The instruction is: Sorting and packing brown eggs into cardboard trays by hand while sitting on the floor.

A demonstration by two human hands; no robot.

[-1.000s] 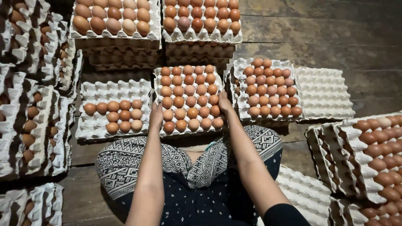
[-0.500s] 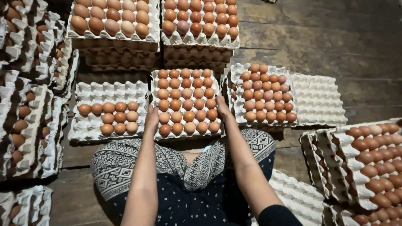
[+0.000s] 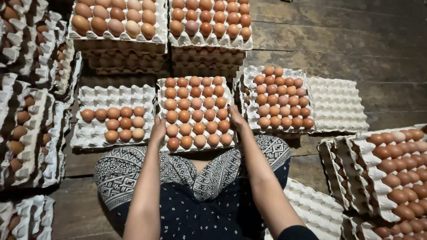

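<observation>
Hands, left (image 3: 158, 129) and right (image 3: 235, 116), fingers clasping edges of full grey pulp egg tray (image 3: 195, 111); uneven lift risks brown eggs (image 3: 191, 104) rolling off.

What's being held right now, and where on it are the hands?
The full egg tray in the middle: left hand on its left edge, right hand on its right edge, both near the front corners. Whether it is lifted cannot be told.

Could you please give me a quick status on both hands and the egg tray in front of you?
Left hand on left edge of full egg tray; right hand on its right edge. Tray flat on floor. Part-filled tray close at left, another full tray at right.
</observation>
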